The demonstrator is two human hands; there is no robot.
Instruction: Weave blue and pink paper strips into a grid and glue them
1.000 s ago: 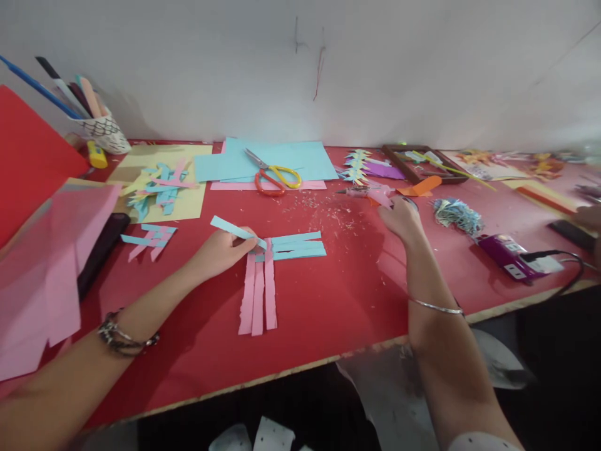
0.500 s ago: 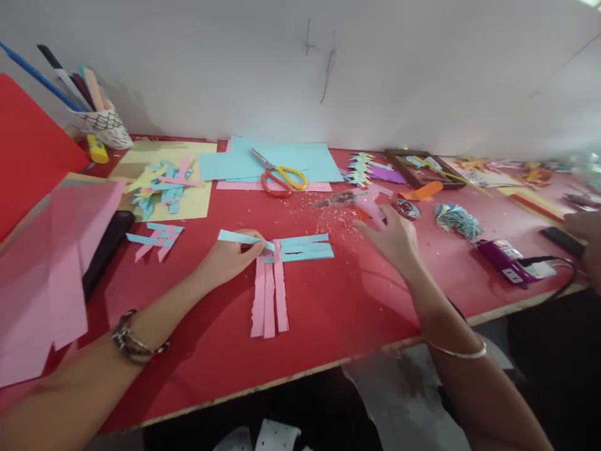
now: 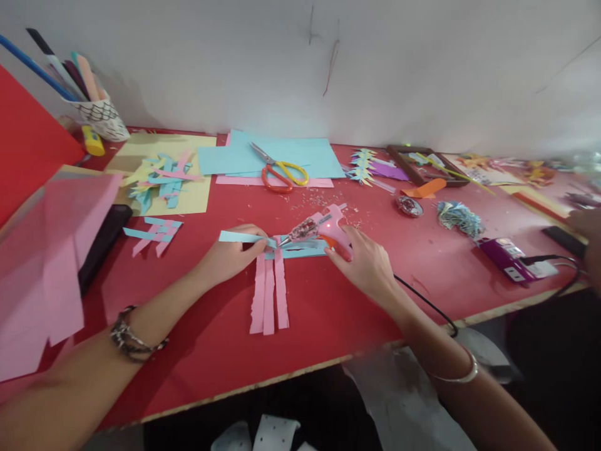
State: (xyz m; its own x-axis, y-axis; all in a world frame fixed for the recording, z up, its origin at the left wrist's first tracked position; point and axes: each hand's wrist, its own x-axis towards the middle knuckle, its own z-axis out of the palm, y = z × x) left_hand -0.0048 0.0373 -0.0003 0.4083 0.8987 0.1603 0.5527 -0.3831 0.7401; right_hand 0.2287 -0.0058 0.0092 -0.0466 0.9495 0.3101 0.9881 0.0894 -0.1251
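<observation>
Between the thumb and fingers of my left hand [image 3: 237,254] is a light blue paper strip [image 3: 241,237], its loose end pointing left. Pink paper strips [image 3: 269,297] hang toward me from a woven corner, and blue paper strips [image 3: 305,249] run off to the right. My right hand [image 3: 369,260] is wrapped round the handle of a pink glue gun [image 3: 335,227]. The gun's metal tip is at the woven corner, close to my left fingertips; whether it touches the paper I cannot tell. A smaller woven pink and blue piece [image 3: 157,233] lies left of my left hand.
Scissors [image 3: 277,175] rest on blue sheets [image 3: 323,156] at the back. Cut strips [image 3: 164,181] pile at left near a pen cup [image 3: 103,119]. The glue gun's black cord [image 3: 427,302] crosses the right side. A purple power socket [image 3: 507,260] and another person's hand [image 3: 582,222] are farther right.
My right hand has lifted the glue gun from the back of the table and brought it left and nearer, tip to the woven corner. My left hand stays on the blue strip.
</observation>
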